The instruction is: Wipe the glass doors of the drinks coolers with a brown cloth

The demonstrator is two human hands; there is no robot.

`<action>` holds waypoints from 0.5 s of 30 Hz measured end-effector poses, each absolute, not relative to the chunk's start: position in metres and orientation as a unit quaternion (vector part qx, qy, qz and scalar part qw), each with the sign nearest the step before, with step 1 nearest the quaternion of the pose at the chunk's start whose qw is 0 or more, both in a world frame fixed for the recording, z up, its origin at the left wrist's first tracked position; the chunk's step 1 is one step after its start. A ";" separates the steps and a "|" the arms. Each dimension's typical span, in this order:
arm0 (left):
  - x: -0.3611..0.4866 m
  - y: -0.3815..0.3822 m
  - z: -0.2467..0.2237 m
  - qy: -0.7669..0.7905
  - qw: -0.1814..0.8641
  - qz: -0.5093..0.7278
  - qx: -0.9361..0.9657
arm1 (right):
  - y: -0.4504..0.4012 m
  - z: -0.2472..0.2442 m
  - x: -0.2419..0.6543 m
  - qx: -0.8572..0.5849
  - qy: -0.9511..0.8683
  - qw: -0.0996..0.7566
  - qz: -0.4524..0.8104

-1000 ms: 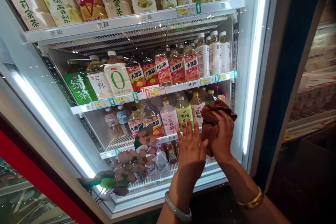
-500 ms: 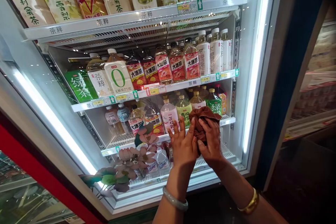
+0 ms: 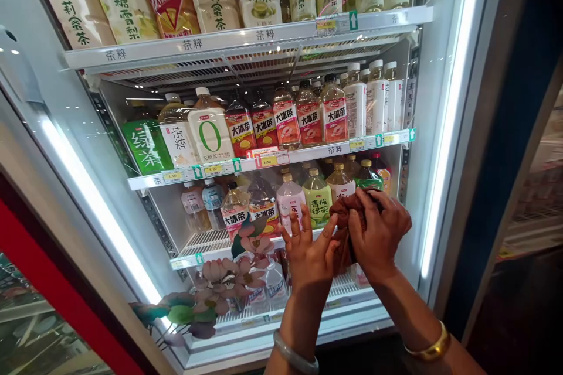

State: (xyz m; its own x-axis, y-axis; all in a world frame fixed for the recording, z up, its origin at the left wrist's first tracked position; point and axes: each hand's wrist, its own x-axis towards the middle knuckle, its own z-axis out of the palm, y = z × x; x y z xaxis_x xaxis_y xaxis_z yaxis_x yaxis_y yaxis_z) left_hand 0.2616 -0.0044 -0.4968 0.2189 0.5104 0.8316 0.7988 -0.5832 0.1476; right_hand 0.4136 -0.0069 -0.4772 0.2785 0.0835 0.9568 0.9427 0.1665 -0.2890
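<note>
My right hand (image 3: 382, 235) grips a crumpled brown cloth (image 3: 344, 224) in front of the glass door of a lit drinks cooler. Just beside it, my left hand (image 3: 309, 255) has its fingers spread, palm toward the glass; whether the fingertips touch it I cannot tell. Part of the cloth hangs down close to my left thumb. Behind the glass, nearest the hands, stand a light green bottle (image 3: 319, 199) and a pink-labelled bottle (image 3: 291, 202). The cloth and my right hand partly hide a darker green bottle (image 3: 368, 177).
Several bottles fill the shelves, with price tags along the middle shelf edge (image 3: 303, 155). A lotus flower picture (image 3: 224, 281) covers the door's lower left. Bright light strips (image 3: 453, 111) run down both sides, and a red frame (image 3: 65, 281) slants at lower left.
My right hand has moved right and turned, and the cloth is now bunched up more in its fingers. My left hand stays nearly in place, fingers more bent. The view has shifted slightly.
</note>
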 end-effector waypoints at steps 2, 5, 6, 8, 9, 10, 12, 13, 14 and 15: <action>0.256 -0.001 -0.498 -0.426 0.163 -0.459 -0.762 | -0.011 -0.497 0.413 -0.494 -0.546 0.556 -0.386; 0.251 0.001 -0.502 -0.415 0.168 -0.463 -0.765 | -0.010 -0.536 0.420 -0.418 -0.633 0.510 -0.406; 0.251 0.000 -0.503 -0.408 0.169 -0.465 -0.768 | -0.007 -0.544 0.424 -0.406 -0.641 0.503 -0.412; 0.256 -0.002 -0.503 -0.395 0.170 -0.465 -0.774 | -0.002 -0.542 0.432 -0.410 -0.638 0.504 -0.412; 0.260 -0.004 -0.502 -0.390 0.169 -0.465 -0.777 | 0.001 -0.533 0.435 -0.417 -0.631 0.514 -0.406; 0.266 -0.005 -0.499 -0.385 0.167 -0.462 -0.781 | 0.004 -0.519 0.436 -0.423 -0.620 0.527 -0.398; 0.277 -0.006 -0.491 -0.362 0.164 -0.451 -0.800 | 0.006 -0.487 0.437 -0.424 -0.593 0.563 -0.389; 0.284 -0.005 -0.487 -0.347 0.163 -0.443 -0.810 | 0.006 -0.473 0.437 -0.420 -0.583 0.579 -0.384; 0.289 -0.004 -0.483 -0.334 0.162 -0.436 -0.820 | 0.005 -0.464 0.437 -0.416 -0.580 0.590 -0.377; 0.295 -0.003 -0.481 -0.326 0.162 -0.429 -0.827 | 0.003 -0.460 0.438 -0.414 -0.583 0.595 -0.367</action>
State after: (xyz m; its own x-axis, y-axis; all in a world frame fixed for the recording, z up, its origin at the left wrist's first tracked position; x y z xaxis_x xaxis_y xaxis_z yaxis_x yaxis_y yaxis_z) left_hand 0.2950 -0.0033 -0.4815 0.4187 0.4004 0.8151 0.6782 -0.7347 0.0126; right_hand 0.4377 0.0032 -0.4601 0.0513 0.0447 0.9977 0.9193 0.3882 -0.0647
